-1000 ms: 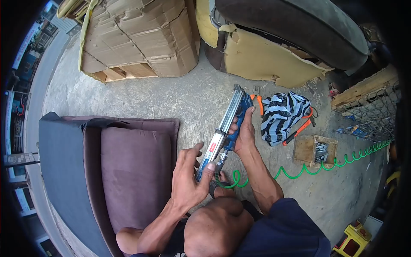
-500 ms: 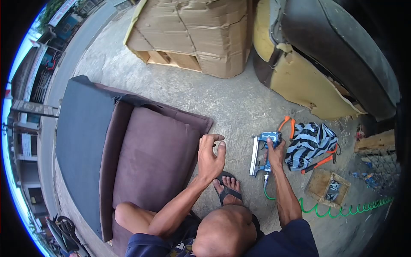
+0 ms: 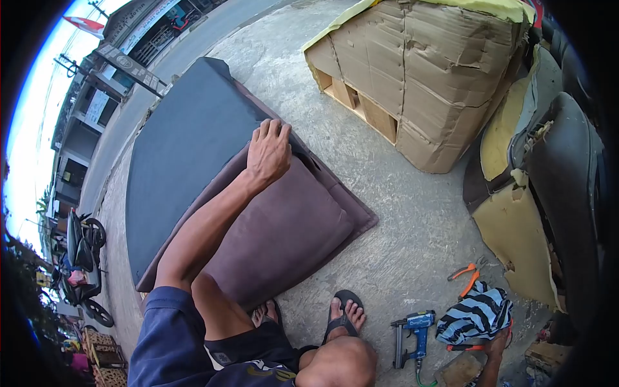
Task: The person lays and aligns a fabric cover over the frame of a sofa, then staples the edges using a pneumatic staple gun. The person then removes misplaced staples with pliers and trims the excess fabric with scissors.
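Note:
My left hand (image 3: pixel 271 153) rests at the top corner of a purple upholstered sofa piece (image 3: pixel 290 226), its fingers bent over the edge where dark backing fabric (image 3: pixel 184 148) meets the purple cover. Low on the right, my right hand (image 3: pixel 496 345) touches the side of a black-and-blue striped cloth bundle (image 3: pixel 476 316), by a red-handled tool (image 3: pixel 465 347) partly under the cloth. Its fingertips are hidden, so its grip is unclear. A blue pneumatic staple gun (image 3: pixel 419 335) lies on the concrete left of the bundle, its green air hose (image 3: pixel 422 377) attached.
Orange-handled pliers (image 3: pixel 472 280) lie above the bundle. A cardboard-covered furniture frame (image 3: pixel 445 84) stands at the back. Torn grey seating with exposed foam (image 3: pixel 516 238) is on the right. A wooden box (image 3: pixel 461 371) sits near the hose. A motorbike (image 3: pixel 84 267) is parked far left.
My right hand has let go of the staple gun, now on the floor, and moved to the striped bundle. My left hand has reached onto the sofa's edge. The view has turned left.

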Motion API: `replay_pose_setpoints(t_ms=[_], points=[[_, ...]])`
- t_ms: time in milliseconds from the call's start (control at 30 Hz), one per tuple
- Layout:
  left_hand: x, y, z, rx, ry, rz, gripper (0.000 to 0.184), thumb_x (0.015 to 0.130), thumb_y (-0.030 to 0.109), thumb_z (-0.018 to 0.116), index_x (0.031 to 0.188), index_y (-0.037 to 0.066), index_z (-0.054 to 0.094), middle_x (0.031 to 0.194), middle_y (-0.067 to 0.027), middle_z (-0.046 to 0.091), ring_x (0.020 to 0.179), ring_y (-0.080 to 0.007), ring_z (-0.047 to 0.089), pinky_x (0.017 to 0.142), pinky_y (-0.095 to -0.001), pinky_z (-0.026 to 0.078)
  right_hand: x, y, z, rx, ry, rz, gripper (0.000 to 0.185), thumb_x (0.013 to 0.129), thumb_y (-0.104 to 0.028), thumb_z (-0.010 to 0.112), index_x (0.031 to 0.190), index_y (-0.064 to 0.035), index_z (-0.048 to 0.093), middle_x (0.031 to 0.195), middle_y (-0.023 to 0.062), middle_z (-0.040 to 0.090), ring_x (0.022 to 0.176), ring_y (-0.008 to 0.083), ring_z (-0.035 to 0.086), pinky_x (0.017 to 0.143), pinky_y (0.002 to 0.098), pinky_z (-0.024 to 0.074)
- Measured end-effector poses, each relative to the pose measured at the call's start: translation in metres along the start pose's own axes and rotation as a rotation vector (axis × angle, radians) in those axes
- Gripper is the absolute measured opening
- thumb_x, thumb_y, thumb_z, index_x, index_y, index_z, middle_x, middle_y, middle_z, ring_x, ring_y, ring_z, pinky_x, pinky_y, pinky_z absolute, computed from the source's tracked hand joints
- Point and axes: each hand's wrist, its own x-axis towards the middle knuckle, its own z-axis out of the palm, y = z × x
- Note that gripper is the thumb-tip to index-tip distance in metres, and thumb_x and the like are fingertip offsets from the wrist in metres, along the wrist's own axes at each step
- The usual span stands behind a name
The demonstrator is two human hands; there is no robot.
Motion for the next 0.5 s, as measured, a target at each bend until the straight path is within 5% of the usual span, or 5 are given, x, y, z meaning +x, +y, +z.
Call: replay_pose_setpoints(t_ms=[100, 267, 300, 400, 500], points=[[0.04, -0.012, 0.024, 0.313, -0.139, 0.06, 0.051, 0.083, 0.016, 0.071, 0.131, 0.007, 0.058, 0.136, -0.0159, 0.054, 0.13, -0.0328, 0.049, 0.102, -0.0483, 0.043, 0.011, -0.003, 0.017, -0.116, -0.14, -0.136, 0.036, 0.095, -0.021, 0.062, 0.127, -0.004, 0.065, 0.116, 0.0209, 0.071, 0.1, 0.0327, 0.071, 0.087, 0.0415, 0.0561], [0.079, -0.03, 0.05, 0.47, -0.712, -0.044, 0.028, 0.089, 0.019, 0.065, 0.114, 0.008, 0.072, 0.117, -0.0133, 0.072, 0.114, -0.0261, 0.065, 0.093, -0.0415, 0.045, 0.02, 0.001, 0.042, -0.256, -0.308, -0.363, 0.036, 0.089, -0.022, 0.068, 0.121, -0.0056, 0.069, 0.111, 0.0217, 0.072, 0.097, 0.0346, 0.071, 0.086, 0.0447, 0.0564], [0.089, -0.036, 0.052, 0.465, -0.708, -0.056, 0.028, 0.089, 0.019, 0.065, 0.114, 0.008, 0.072, 0.117, -0.0133, 0.072, 0.114, -0.0261, 0.065, 0.093, -0.0415, 0.045, 0.022, 0.004, 0.045, -0.278, -0.334, -0.409, 0.036, 0.088, -0.022, 0.069, 0.12, -0.0059, 0.069, 0.11, 0.0219, 0.073, 0.096, 0.035, 0.071, 0.086, 0.0453, 0.0565], [0.102, -0.053, 0.053, 0.062, -0.182, -0.264, 0.024, 0.088, 0.018, 0.062, 0.098, 0.001, 0.075, 0.102, -0.0238, 0.074, 0.095, -0.0425, 0.072, 0.083, -0.0535, 0.054, 0.02, 0.024, 0.05, -0.305, -0.418, -0.563, 0.036, 0.084, -0.023, 0.073, 0.116, -0.0069, 0.072, 0.106, 0.0224, 0.074, 0.094, 0.0362, 0.071, 0.085, 0.0472, 0.0566], [0.142, -0.077, 0.012, -0.053, -0.062, -0.512, 0.034, 0.09, 0.028, 0.063, 0.103, -0.003, 0.072, 0.101, -0.029, 0.072, 0.098, -0.048, 0.07, 0.087, -0.0536, 0.054, 0.014, 0.062, 0.045, -0.248, -0.449, -0.589, 0.038, 0.081, -0.024, 0.076, 0.115, -0.007, 0.073, 0.108, 0.024, 0.073, 0.097, 0.0358, 0.071, 0.086, 0.0482, 0.0564]])
